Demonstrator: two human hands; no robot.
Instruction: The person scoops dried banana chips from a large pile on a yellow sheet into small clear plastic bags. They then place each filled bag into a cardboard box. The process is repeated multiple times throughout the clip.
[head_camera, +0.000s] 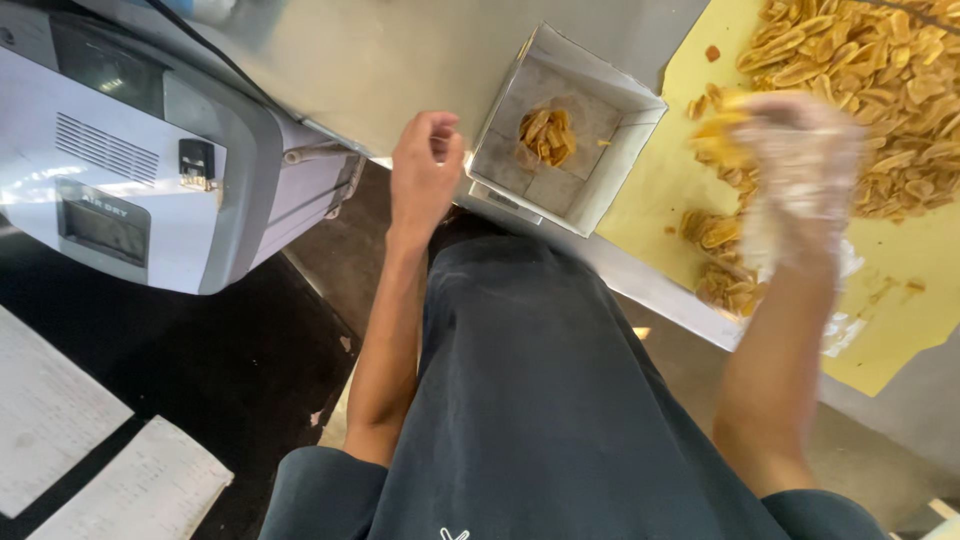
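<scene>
My right hand (800, 165) wears a thin clear glove and is blurred with motion; it grips a clump of yellow fried chips (722, 135) above a yellow sheet (680, 190). A big heap of the same chips (870, 70) covers the sheet's far right. Left of that hand stands a square white box (610, 190) with a small pile of chips (547, 135) inside. My bare left hand (425, 165) rests at the counter's edge just left of the box, fingers curled in, holding nothing.
A grey and white machine (150, 150) with a small display stands on the steel counter (380, 60) at the left. Smaller chip piles (725, 285) lie near the sheet's front edge. White papers (90, 450) lie on the dark floor at lower left.
</scene>
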